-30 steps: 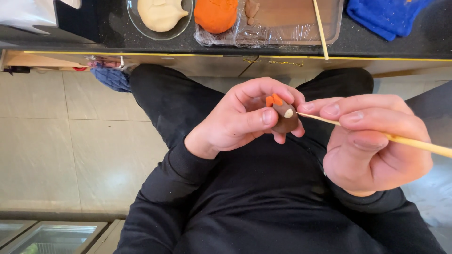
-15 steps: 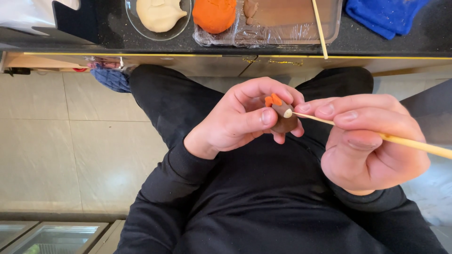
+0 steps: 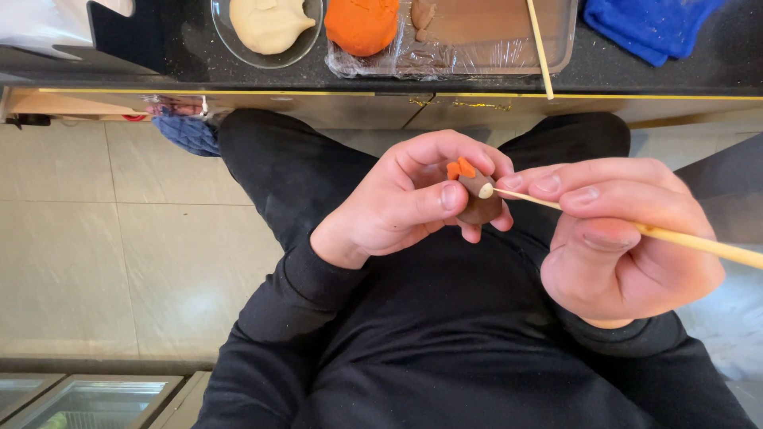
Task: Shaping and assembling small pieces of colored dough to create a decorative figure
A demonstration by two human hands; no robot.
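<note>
Seated at a dark counter (image 3: 119, 63), a person works a small brown clay figure (image 3: 479, 205) over the lap, viewed from above. The left hand (image 3: 401, 199) is closed around the figure, thumb pressed on its near side and fingertips curled behind it, so that the piece sits at the fingertips with its orange crest (image 3: 459, 168) turned up and a small pale dot (image 3: 486, 190) facing right. The right hand (image 3: 624, 238) pinches a thin wooden stick (image 3: 683, 240) between thumb and forefinger; the stick's long axis runs from lower right up to the left, and its tip meets the pale dot. The figure thus lies just left of the right fingertips. On the counter beyond sit cream dough (image 3: 266, 22), an orange lump (image 3: 362, 24) and a plastic-wrapped tray (image 3: 493, 40).
</note>
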